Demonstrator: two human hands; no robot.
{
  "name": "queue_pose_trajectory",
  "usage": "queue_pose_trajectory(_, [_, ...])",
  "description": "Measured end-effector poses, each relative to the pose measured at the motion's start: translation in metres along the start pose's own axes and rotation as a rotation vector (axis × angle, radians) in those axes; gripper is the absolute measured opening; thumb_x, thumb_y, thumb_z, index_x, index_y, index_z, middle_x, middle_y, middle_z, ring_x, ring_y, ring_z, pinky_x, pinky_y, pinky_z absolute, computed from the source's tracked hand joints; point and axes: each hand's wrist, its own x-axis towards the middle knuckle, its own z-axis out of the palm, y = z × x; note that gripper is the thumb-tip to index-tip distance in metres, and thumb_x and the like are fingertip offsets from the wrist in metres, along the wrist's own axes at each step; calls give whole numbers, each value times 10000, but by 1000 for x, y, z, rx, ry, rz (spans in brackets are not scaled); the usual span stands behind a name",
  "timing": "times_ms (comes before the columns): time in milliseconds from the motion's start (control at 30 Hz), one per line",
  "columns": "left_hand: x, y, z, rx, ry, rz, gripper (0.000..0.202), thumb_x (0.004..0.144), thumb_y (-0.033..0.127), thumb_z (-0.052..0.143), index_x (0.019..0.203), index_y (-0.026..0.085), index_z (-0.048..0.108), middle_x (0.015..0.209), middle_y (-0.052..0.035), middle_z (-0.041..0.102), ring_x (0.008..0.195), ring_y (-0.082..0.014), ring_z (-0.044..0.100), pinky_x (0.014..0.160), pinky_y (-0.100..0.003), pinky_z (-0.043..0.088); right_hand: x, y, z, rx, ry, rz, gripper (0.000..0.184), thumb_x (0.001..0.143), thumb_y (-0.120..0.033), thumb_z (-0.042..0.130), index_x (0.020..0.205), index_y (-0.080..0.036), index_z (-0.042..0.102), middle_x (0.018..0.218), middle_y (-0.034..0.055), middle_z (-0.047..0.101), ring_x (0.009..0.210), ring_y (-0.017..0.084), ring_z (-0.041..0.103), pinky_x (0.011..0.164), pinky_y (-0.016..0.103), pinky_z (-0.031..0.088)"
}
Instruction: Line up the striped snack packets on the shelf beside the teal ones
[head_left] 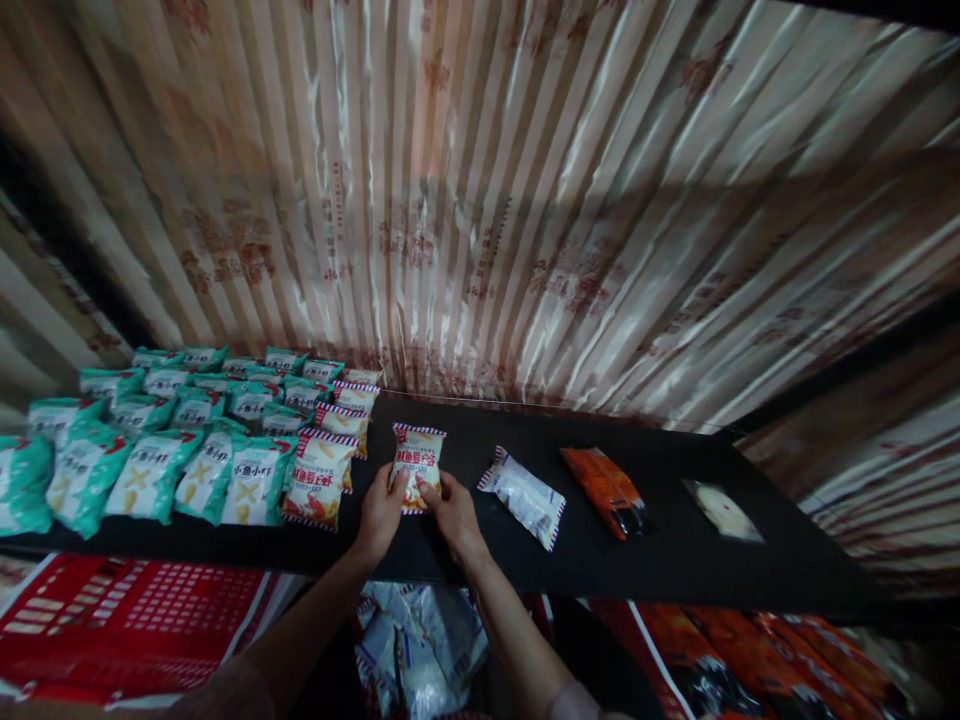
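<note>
A red and white snack bag (417,462) with a striped top edge stands upright on the black shelf (525,430), held between both my hands. My left hand (381,510) grips its left side, thumb on the front. My right hand (453,508) closes on its lower right side, thumb also across the front. Just left of it, a short row of matching striped snack bags (321,478) runs back toward the curtain. To the right, a silvery-white bag with striped ends (523,496) lies flat on the shelf.
Several teal and white snack bags (154,470) stand in rows at the left. An orange packet (606,490) and a clear packet with pale contents (721,510) lie to the right. Below are a red basket (135,630), silvery bags (424,640) and orange packets (757,650). A patterned curtain (450,200) hangs behind.
</note>
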Motion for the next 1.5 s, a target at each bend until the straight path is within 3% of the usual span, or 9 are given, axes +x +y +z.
queue_pose_trajectory(267, [22, 1, 6, 250, 87, -16, 371, 830, 378, 478, 1112, 148, 553, 1080, -141, 640, 1042, -253, 584, 886, -342, 414, 25, 14, 7, -205, 90, -72, 411, 739, -430, 559, 1036, -155, 630, 893, 81, 703, 805, 231, 644, 750, 353, 498])
queue_pose_trajectory(567, [45, -5, 18, 668, 168, 170, 400, 883, 277, 374, 1212, 82, 489, 1218, -172, 565, 1143, -230, 528, 955, -328, 402, 45, -5, 14, -522, 137, -3, 351, 798, -386, 471, 1005, -164, 648, 935, 87, 695, 841, 219, 641, 705, 273, 444])
queue_pose_trajectory(867, [70, -23, 25, 718, 288, 396, 385, 870, 225, 370, 1197, 78, 511, 1200, -180, 578, 1133, -255, 535, 968, -403, 420, 70, -11, 22, -624, 165, 30, 267, 818, -347, 482, 928, -189, 667, 810, 42, 688, 728, 172, 625, 604, 230, 384])
queue_pose_trajectory(1100, [76, -32, 33, 731, 329, 567, 431, 873, 162, 319, 1274, 57, 436, 1349, -189, 444, 1295, -259, 357, 1046, -440, 352, 94, -7, 27, -645, 189, 10, 239, 814, -344, 498, 900, -209, 675, 815, 35, 692, 735, 168, 624, 606, 228, 381])
queue_pose_trajectory(1500, [90, -46, 33, 810, 320, 617, 457, 846, 84, 303, 1283, 22, 421, 1364, -196, 424, 1341, -250, 259, 1072, -431, 320, 119, -7, 40, -639, 223, -23, 237, 810, -365, 505, 903, -215, 664, 830, 33, 697, 739, 153, 634, 603, 213, 404])
